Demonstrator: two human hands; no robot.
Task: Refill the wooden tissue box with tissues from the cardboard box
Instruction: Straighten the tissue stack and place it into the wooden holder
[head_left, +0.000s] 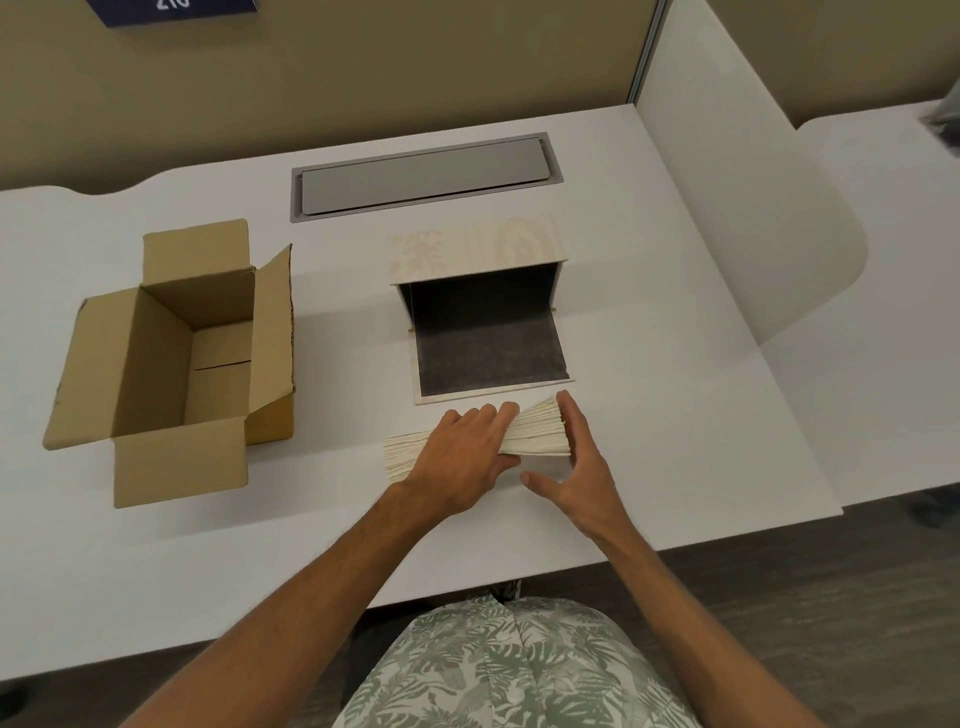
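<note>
A cream stack of tissues (540, 434) lies on the white desk near its front edge. My left hand (462, 460) rests flat on top of the stack, fingers spread over its middle. My right hand (576, 467) cups the stack's right end, fingers upright against it and thumb under the near side. Just behind stands the wooden tissue box (475, 252), pale wood, with its dark-lined flap (488, 356) folded down toward me and its dark inside showing nothing in it. At the left sits the brown cardboard box (171, 358), flaps open, nothing visible inside.
A grey cable hatch (423, 176) is set into the white desk (675, 415) behind the wooden box. A white divider panel (727, 208) rises along the desk's right side. A beige partition wall runs along the back. The desk's front edge is close to my body.
</note>
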